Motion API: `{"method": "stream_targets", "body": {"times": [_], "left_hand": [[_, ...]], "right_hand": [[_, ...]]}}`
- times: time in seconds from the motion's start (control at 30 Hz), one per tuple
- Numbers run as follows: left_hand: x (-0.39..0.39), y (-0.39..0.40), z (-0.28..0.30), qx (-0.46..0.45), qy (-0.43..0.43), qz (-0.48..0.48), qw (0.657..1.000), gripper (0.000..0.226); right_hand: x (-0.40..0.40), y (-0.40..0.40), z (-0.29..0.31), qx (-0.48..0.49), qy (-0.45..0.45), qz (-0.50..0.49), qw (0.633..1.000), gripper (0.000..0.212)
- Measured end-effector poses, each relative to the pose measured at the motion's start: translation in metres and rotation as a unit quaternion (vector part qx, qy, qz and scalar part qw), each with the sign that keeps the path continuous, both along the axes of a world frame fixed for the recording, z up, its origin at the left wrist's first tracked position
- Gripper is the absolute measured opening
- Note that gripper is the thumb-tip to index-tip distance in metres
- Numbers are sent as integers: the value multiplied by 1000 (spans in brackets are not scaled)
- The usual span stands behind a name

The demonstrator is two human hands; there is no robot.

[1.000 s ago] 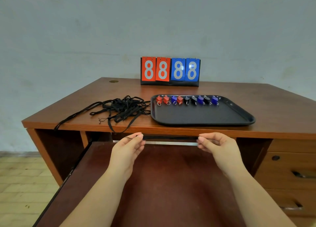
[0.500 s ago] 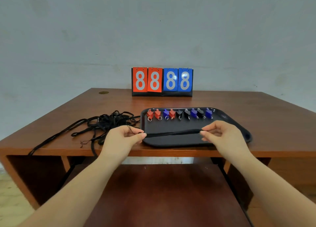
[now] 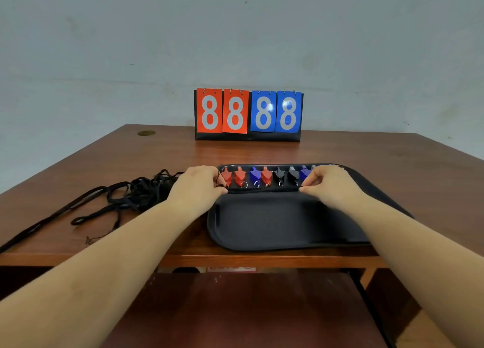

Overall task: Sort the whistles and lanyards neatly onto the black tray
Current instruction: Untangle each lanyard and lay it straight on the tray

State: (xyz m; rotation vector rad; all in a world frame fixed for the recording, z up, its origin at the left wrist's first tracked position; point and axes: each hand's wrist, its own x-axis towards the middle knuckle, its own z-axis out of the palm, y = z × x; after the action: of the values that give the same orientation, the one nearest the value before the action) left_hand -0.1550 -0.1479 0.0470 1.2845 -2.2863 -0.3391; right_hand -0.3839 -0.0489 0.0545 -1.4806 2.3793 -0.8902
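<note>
Your tray point(image 3: 262, 232) sits by the desk's point(image 3: 78, 159) front edge, with the whistles point(image 3: 262, 176) lined along its back edge. The lanyard pile point(image 3: 136, 193) lies left of it, and the scoreboard point(image 3: 248, 114) stands at the back edge.

Rightmost whistles point(image 3: 305, 173) behind the right hand point(image 3: 327, 185); lanyard tangle point(image 3: 136, 195) partly behind the left forearm.

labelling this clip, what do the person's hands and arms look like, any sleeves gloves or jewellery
Both arms are bare from the bottom edge of the frame up to the wrists: no sleeves in view. The left hand and right hand wear no gloves, and no rings, watch or bracelets show on them.
</note>
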Motion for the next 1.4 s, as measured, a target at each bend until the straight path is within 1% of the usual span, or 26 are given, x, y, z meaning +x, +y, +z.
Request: {"method": "stream_targets", "body": {"times": [0.07,0.17,0.23,0.27,0.33,0.4,0.5,0.6,0.67,0.73,0.8,0.87,0.9,0.97,1.03,1.1,1.17,1.23,1.27,1.33,1.4], "left_hand": [[-4,-6,-2,10,-31,-4,999,10],[-6,-10,-6,10,-52,4,999,12],[-2,-10,-6,1,-53,11,999,24],[1,-9,-6,2,-46,14,999,34],[11,-7,-2,17,-20,17,1000,53],[30,-7,3,23,1,23,999,57],[67,-6,9,3,13,26,1000,42],[99,3,7,-8,22,12,1000,23],[111,13,2,-8,21,1,1000,17],[118,24,-4,-15,19,-11,1000,17],[121,34,-9,-37,8,-21,999,24],[122,41,-11,-56,-27,-29,998,31],[122,42,-12,-58,-46,-33,997,31],[126,44,-15,-52,-59,-44,996,21],[131,44,-19,-43,-49,-52,997,11],[137,43,-22,-36,-35,-51,997,8],[144,41,-25,-33,-27,-46,998,8],[150,39,-26,-35,-21,-38,998,7],[152,37,-27,-37,-18,-31,999,7],[156,34,-28,-43,-19,-6,999,7],[158,31,-28,-49,-22,30,998,10]], "right_hand": [[-1,-6,-3,24,19,0,1000,19],[-1,-11,-8,39,28,-11,999,15],[0,-10,-9,40,17,-14,999,7],[2,-8,-8,39,16,-12,999,9],[6,-4,-6,39,25,-11,999,24],[14,1,-4,39,60,-11,997,35],[35,6,0,9,96,2,995,37],[73,8,7,-25,91,59,994,27],[103,6,10,-45,94,110,988,22],[133,5,10,-53,102,167,979,23],[159,2,7,-41,124,226,965,29],[179,-2,1,-18,158,265,951,37],[186,-4,-3,-2,176,274,945,39],[194,-6,-8,21,211,276,937,35],[196,-6,-9,20,220,272,937,22],[193,-4,-9,7,197,264,944,14],[190,-3,-8,-5,174,253,952,12],[189,-2,-6,-13,187,237,953,16],[189,-2,-6,-14,205,223,953,22],[189,-5,-5,6,239,184,953,37],[188,-9,-5,40,265,149,952,46]]}}
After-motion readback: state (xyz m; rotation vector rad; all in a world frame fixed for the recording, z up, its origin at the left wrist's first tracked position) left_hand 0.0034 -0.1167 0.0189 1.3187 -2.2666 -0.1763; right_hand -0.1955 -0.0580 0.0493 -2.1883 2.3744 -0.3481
